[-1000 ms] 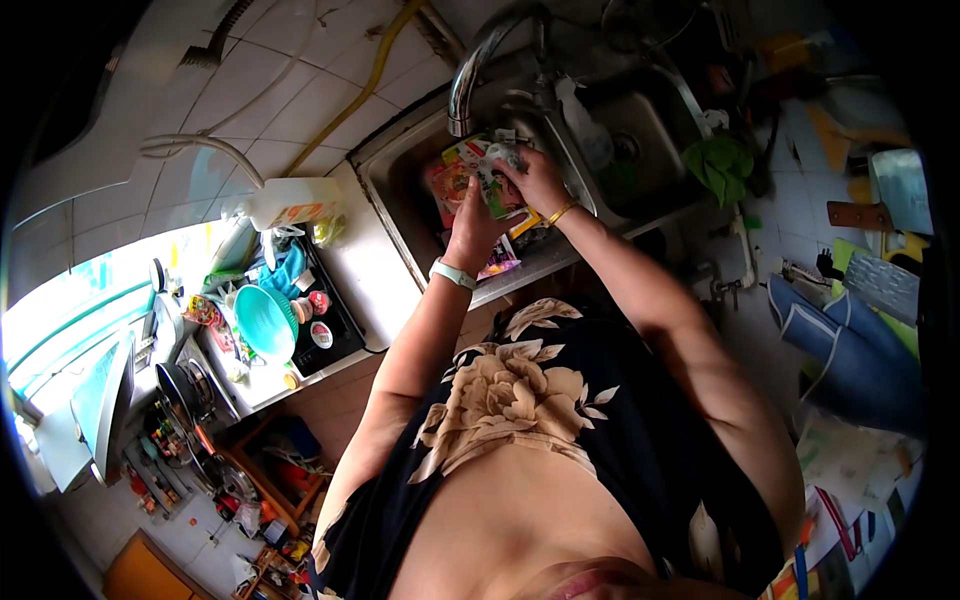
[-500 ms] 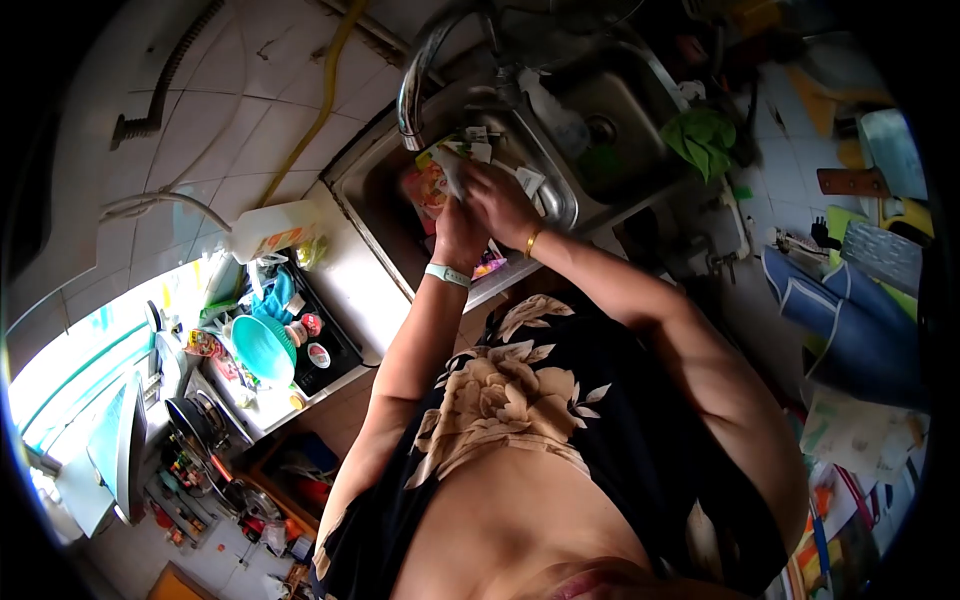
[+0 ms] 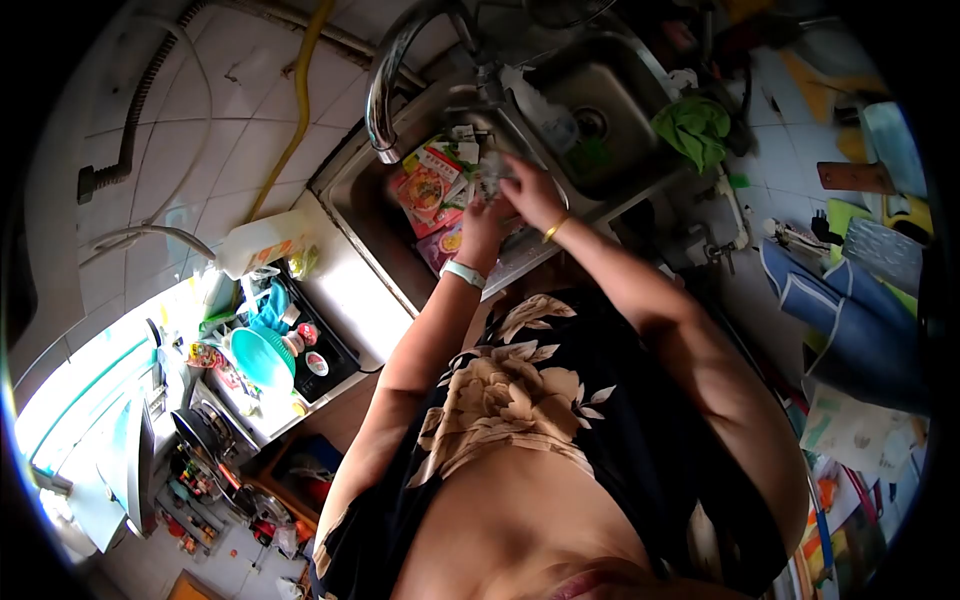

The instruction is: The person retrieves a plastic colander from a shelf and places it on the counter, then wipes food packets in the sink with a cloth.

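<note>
Both hands are over the left sink basin (image 3: pixel 340 190). A crumpled grey-white, partly see-through thing (image 3: pixel 492 172), maybe a plastic wrapper, is between them, blurred. My left hand (image 3: pixel 484 222), with a pale band at the wrist, has its fingers closed at the lower end of it. From the right, my right hand (image 3: pixel 533 195), below a yellow bangle, pinches its side. Beneath them in the basin lie a red food packet (image 3: pixel 428 192) with a dish pictured on it and a purple packet (image 3: pixel 437 246). Small white labels or papers (image 3: pixel 467 150) are at the packet's upper edge.
A chrome faucet (image 3: pixel 380 110) arches over the basin. The second basin (image 3: pixel 625 130) holds a pale plastic item, and a green cloth (image 3: pixel 692 132) hangs at its edge. To the left stand a white jug (image 3: pixel 262 242) and a turquoise bowl (image 3: pixel 262 360) among clutter.
My hands have moved right and slightly down with the crumpled thing, away from the red packet. More of the red and purple packets shows. The camera view has shifted a little.
</note>
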Demonstrator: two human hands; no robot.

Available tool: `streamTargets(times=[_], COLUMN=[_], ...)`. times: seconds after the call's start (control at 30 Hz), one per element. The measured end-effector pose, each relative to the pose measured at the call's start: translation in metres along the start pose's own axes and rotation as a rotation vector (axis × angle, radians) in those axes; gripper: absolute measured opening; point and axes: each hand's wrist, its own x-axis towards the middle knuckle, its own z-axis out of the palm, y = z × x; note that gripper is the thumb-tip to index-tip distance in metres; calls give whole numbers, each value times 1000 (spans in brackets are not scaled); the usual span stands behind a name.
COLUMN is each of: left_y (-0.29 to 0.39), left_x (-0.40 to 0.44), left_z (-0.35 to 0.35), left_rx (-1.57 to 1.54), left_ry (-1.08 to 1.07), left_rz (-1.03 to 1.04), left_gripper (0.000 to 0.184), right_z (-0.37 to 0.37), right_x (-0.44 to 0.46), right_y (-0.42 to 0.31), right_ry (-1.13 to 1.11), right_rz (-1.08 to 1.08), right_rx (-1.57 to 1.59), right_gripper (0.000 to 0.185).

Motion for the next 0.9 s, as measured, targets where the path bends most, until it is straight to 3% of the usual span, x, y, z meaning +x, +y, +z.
streamTargets(times=[0.03,0.07,0.1,0.2,0.3,0.37,0.43,0.57,0.7,0.77,0.8,0.83,0.9], left_y=[-1,-4,-13,-33,-70,-99,-130,-138,-167,-166,-149,-158,-178], left_x=[1,3,4,12,25,45,64,78,113,123,118,127,149], left_z=[2,6,8,16,6,-31,-72,-74,-50,-29,-10,-10,-19], left_rx=[-144,-2,-2,207,228,254,961,1282,1478,1473,1490,1484,1583], left_ry=[3,-24,-16,-185,-146,-124,-16,91,57,65,123,119,206], left_rz=[-210,-196,-202,-81,-47,-94,258,331,344,328,184,188,232], left_gripper=[20,17,17,26,33,38,38,35,47,54,48,48,50], right_z=[-1,-13,-40,-67,-91,-110,-132,-151,-164,-166,-166,-164,-161], right_x=[0,3,11,8,11,17,22,10,8,2,-1,-5,-13], right_y=[30,49,60,74,94,107,122,167,97,80,70,63,63], right_ry=[-46,-159,-471,-469,-350,-49,103,46,87,105,91,70,81], right_rz=[62,135,269,302,379,442,423,324,349,240,258,323,208], right_rx=[233,396,280,212,180,205,58,-565,-587,-449,-429,-398,-353], right_gripper=[45,41,36,31,33,34,34,37,40,36,35,35,35])
